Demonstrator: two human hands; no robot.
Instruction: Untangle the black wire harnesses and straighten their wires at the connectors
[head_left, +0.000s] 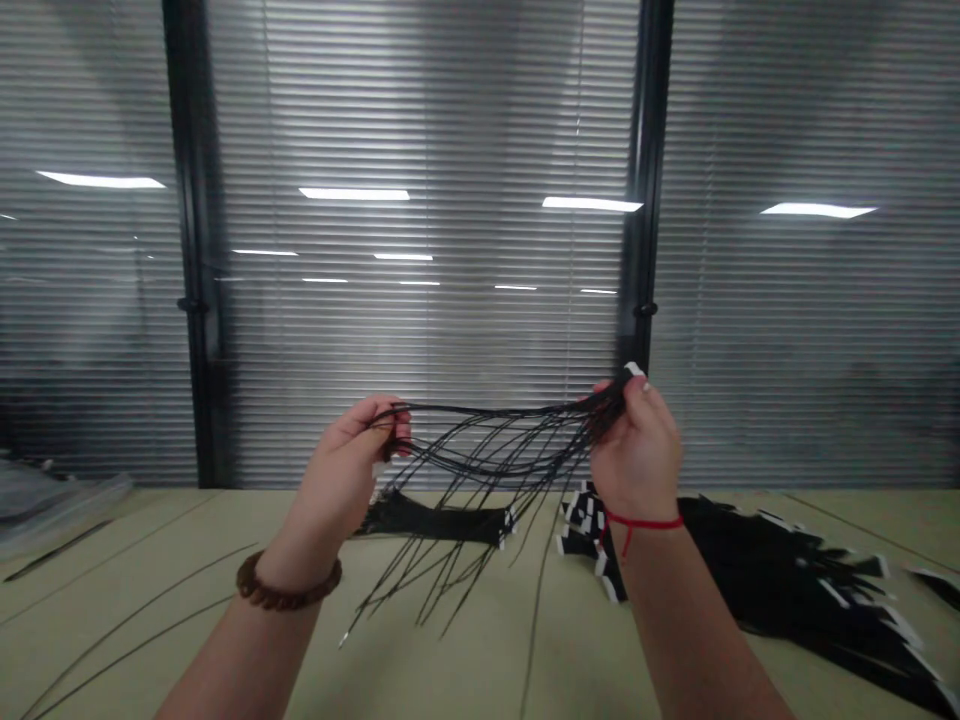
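A bunch of thin black cords [495,440] is stretched in the air between my two hands, above a pale green table [480,640]. My left hand [352,470] is closed round one end, with a brown bead bracelet on that wrist. My right hand [637,450] is pinched shut on the other end, where a white tip shows; a red string circles that wrist. Loose strands sag and trail down to the tabletop between my arms.
A bundled batch of black cords [435,522] lies on the table behind my left hand. A large heap of black pieces with white tips [787,580] spreads at the right. Single strands lie at the left. Glass panels with closed blinds stand behind the table.
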